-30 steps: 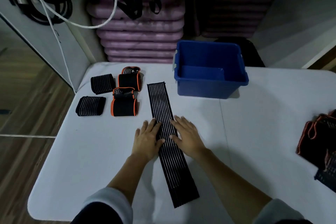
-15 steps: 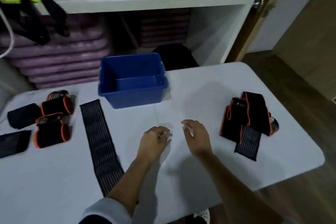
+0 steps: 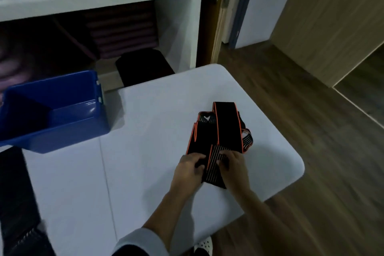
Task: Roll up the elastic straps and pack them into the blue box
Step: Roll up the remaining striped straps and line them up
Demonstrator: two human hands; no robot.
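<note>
Grips the near end of a striped strap (image 3: 214, 164) with left hand (image 3: 188, 169) and right hand (image 3: 234, 167), fingers of both curled and clamped on its two long edges, at the near right part of the white table (image 3: 155, 172). Risks dragging along the whole pile of orange-edged straps (image 3: 220, 129) when pulling, because of the overlap with this one. Could also push a strap over the table edge, near the right hand. Probably asks for a slow pull and separating first. Would give a loose, crooked roll if started before flattening. As for containers, only the blue box (image 3: 62, 135): stands at the left on the table, well apart from the hands, open on top. Seems to hold nothing, though partly cut off by the frame edge.
</note>
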